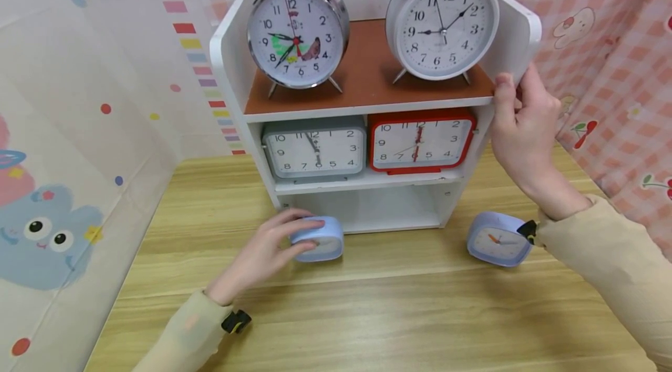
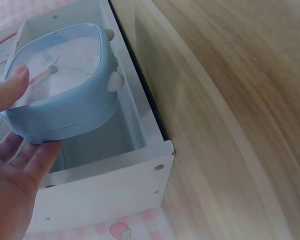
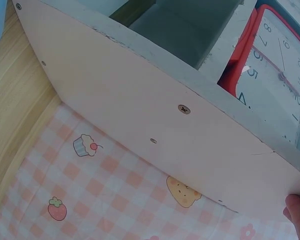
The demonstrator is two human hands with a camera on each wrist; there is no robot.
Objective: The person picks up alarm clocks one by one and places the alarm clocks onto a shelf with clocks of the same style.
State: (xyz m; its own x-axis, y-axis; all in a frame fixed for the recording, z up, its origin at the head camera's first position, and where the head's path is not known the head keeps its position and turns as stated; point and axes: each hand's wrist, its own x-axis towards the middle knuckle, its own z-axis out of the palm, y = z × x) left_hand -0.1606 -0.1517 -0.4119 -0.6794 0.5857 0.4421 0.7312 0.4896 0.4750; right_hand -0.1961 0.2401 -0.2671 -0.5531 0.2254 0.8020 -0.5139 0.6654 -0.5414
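Note:
My left hand (image 1: 265, 252) grips a small light-blue alarm clock (image 1: 326, 239) at the lower left opening of a white shelf (image 1: 346, 108). In the left wrist view the thumb lies over the face of this blue clock (image 2: 65, 112), and the fingers are under its side. It is in front of the bottom compartment; whether it touches the table is unclear. My right hand (image 1: 527, 127) holds the shelf's right side panel near the middle board, thumb at the front edge. In the right wrist view only fingertips (image 3: 297, 215) show beside that panel. Another light-blue clock (image 1: 499, 241) stands on the table under the right forearm.
On the shelf's brown top board stand a silver twin-bell clock (image 1: 296, 39) and a white twin-bell clock (image 1: 443, 25). The middle compartment holds a grey clock (image 1: 315, 149) and a red-framed clock (image 1: 422, 141). Patterned cloth (image 1: 593, 69) hangs behind the wooden table (image 1: 367, 313).

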